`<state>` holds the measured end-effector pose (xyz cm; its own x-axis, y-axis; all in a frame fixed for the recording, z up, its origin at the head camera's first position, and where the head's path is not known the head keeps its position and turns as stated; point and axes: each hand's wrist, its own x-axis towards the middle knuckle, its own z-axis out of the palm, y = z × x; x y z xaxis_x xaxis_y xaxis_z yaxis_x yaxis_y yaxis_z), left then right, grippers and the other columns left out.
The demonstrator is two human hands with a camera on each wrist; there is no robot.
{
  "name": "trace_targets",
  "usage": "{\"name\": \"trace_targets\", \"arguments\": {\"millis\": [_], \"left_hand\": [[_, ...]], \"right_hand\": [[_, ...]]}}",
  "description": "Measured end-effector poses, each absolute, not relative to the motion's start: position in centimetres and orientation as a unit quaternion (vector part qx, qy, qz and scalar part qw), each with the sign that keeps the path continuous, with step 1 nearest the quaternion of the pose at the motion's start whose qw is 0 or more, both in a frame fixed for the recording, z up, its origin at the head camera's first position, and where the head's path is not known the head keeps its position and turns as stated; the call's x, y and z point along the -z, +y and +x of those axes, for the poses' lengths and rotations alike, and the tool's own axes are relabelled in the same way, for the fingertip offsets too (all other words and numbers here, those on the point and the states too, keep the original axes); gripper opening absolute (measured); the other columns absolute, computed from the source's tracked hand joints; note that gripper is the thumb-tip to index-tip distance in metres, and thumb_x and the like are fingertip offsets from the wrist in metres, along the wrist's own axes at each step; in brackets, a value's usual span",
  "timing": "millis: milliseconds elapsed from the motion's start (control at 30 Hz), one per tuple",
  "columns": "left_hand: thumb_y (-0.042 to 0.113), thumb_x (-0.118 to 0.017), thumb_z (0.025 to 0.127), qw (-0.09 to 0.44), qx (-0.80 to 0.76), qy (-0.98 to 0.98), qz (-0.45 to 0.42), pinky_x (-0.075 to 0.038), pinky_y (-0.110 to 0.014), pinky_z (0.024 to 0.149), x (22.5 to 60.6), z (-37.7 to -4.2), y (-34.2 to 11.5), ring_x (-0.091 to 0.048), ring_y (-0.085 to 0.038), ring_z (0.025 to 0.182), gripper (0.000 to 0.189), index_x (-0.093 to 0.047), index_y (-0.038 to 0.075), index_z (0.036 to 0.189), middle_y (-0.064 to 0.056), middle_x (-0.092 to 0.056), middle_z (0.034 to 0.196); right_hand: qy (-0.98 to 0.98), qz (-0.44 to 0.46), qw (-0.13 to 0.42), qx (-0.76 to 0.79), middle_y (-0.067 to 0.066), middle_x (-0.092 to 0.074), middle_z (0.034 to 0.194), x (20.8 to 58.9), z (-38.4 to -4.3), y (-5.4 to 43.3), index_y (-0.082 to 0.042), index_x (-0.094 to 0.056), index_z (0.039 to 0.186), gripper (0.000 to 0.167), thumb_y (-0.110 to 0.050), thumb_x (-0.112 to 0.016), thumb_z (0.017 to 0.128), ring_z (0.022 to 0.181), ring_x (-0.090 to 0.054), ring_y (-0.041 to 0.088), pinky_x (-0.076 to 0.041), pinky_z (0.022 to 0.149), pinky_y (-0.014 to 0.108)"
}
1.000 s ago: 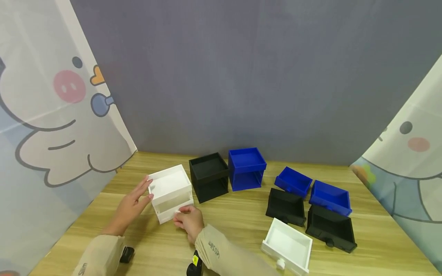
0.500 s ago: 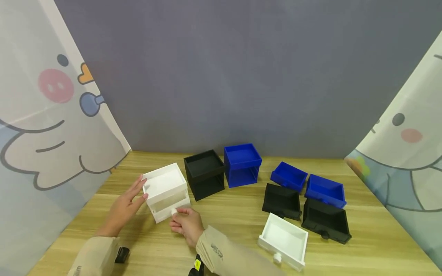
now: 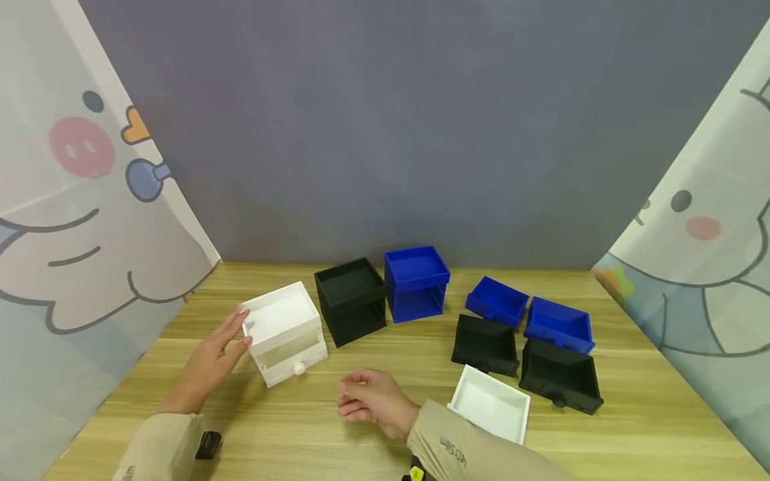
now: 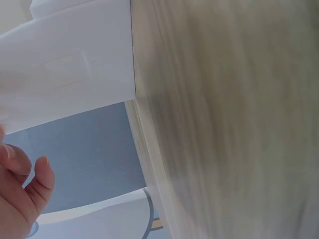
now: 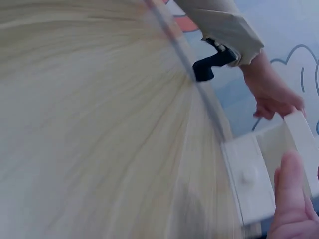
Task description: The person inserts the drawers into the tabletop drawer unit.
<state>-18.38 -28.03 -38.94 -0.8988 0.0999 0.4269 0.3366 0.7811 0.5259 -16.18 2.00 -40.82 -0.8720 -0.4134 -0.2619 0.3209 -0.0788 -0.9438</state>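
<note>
My left hand (image 3: 212,365) rests against the left side of a small white drawer cabinet (image 3: 283,317). Its fingertips lie at the top rim and the thumb near the front corner. The cabinet's lower slot holds a white drawer with a round knob (image 3: 299,368); the slot above is an open gap. In the left wrist view the cabinet's plain side (image 4: 70,69) shows. My right hand (image 3: 379,403) is over the table to the right of the cabinet, fingers loosely bent and nothing in them. Another white drawer (image 3: 490,403) lies farther right, partly hidden by my right sleeve.
A black cabinet (image 3: 351,294) and a blue cabinet (image 3: 416,280) stand beside the white one, fronts showing gaps. Two blue drawers (image 3: 559,324) and two black drawers (image 3: 562,374) lie at the right of the wooden table (image 3: 301,434). A grey backdrop (image 3: 385,133) rises behind.
My right hand has let go of the lower drawer's knob and drawn away to the right. The left hand stays at the cabinet. The head view has shifted slightly.
</note>
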Motion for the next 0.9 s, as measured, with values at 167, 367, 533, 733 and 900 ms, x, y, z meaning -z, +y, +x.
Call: {"name": "trace_targets", "arguments": {"millis": [167, 367, 533, 733, 900], "left_hand": [[0.02, -0.054, 0.098, 0.185, 0.313, -0.924, -0.12, -0.04, -0.063, 0.081, 38.9, -18.4, -28.0, -0.064, -0.042, 0.091, 0.051, -0.043, -0.002, 0.142, -0.024, -0.033, 0.149], [0.021, -0.053, 0.099, 0.175, 0.323, -0.922, -0.12, -0.036, -0.066, 0.086, 38.9, -18.4, -28.0, -0.055, -0.051, 0.106, 0.051, -0.042, -0.003, 0.142, -0.024, -0.031, 0.149], [0.021, -0.053, 0.099, 0.176, 0.318, -0.924, -0.12, -0.037, -0.065, 0.084, 38.9, -18.3, -28.3, -0.056, -0.049, 0.106, 0.052, -0.041, -0.002, 0.143, -0.024, -0.031, 0.15], [0.022, -0.053, 0.099, 0.171, 0.316, -0.925, -0.123, -0.037, -0.066, 0.083, 39.1, -18.5, -28.5, -0.054, -0.051, 0.106, 0.053, -0.039, -0.002, 0.144, -0.024, -0.028, 0.151], [0.022, -0.051, 0.099, 0.169, 0.312, -0.926, -0.128, -0.035, -0.068, 0.084, 38.9, -18.5, -28.6, -0.046, -0.056, 0.114, 0.053, -0.038, -0.003, 0.145, -0.025, -0.027, 0.151]], "right_hand": [[0.678, -0.064, 0.272, 0.68, 0.004, -0.065, 0.074, 40.5, -15.5, 7.1, 0.009, -0.06, 0.108, 0.023, -0.01, -0.059, 0.095, 0.06, -0.062, 0.008, -0.052, 0.058, 0.022], [0.711, -0.077, 0.289, 0.636, 0.005, -0.066, 0.075, 39.5, -14.5, 12.8, 0.009, -0.061, 0.106, 0.025, -0.014, -0.059, 0.095, 0.061, -0.062, 0.008, -0.052, 0.058, 0.022], [0.725, -0.071, 0.304, 0.614, 0.006, -0.066, 0.076, 39.3, -13.3, 15.8, 0.006, -0.062, 0.101, 0.022, -0.015, -0.059, 0.095, 0.061, -0.063, 0.008, -0.052, 0.057, 0.022], [0.724, -0.11, 0.331, 0.595, 0.005, -0.068, 0.076, 39.7, -12.1, 18.7, 0.006, -0.065, 0.097, 0.025, -0.018, -0.062, 0.094, 0.06, -0.062, 0.007, -0.05, 0.054, 0.019], [0.722, -0.156, 0.361, 0.57, 0.002, -0.066, 0.073, 39.8, -11.5, 20.7, 0.01, -0.067, 0.096, 0.031, -0.02, -0.061, 0.095, 0.06, -0.06, 0.005, -0.047, 0.053, 0.017]]}}
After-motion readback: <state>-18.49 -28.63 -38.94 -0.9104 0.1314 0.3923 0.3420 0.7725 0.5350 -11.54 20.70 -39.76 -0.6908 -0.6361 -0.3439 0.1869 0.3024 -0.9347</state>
